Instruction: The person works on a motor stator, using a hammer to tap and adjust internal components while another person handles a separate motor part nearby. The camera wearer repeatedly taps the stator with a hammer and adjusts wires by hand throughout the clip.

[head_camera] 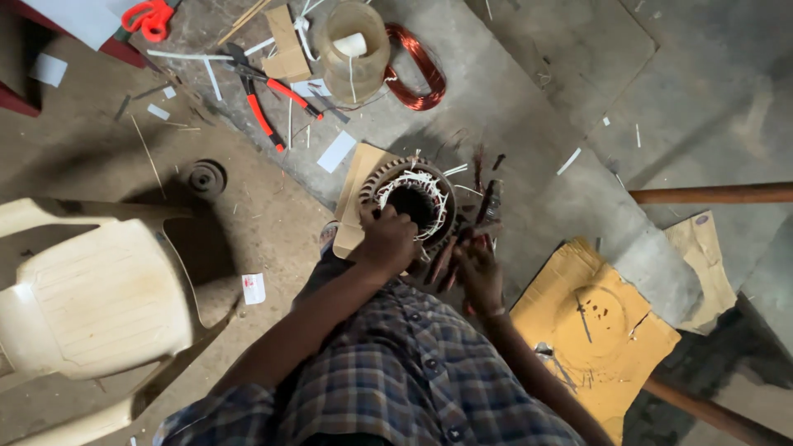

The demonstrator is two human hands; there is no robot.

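Left hand (387,241) clamped on motor stator (410,198) rim; right hand (479,272) blurred (grip unclear) among copper wires (450,256). Risk: wire snags, kinks; stator tips off floor (529,107).

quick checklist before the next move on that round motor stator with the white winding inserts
1. Left hand resting on the round metal motor stator: ok, it sits on the near rim.
2. Right hand grip: cannot tell, the hand is blurred beside dark reddish strips.
3. Stator seated on the tan cardboard piece: ok.
4. Red-handled pliers close by: ok, lying on the floor beyond the stator.
5. Coil of red-brown copper wire at hand: ok, lying beside the clear plastic jar.
6. Stator bore clear: cannot tell, its centre is dark.
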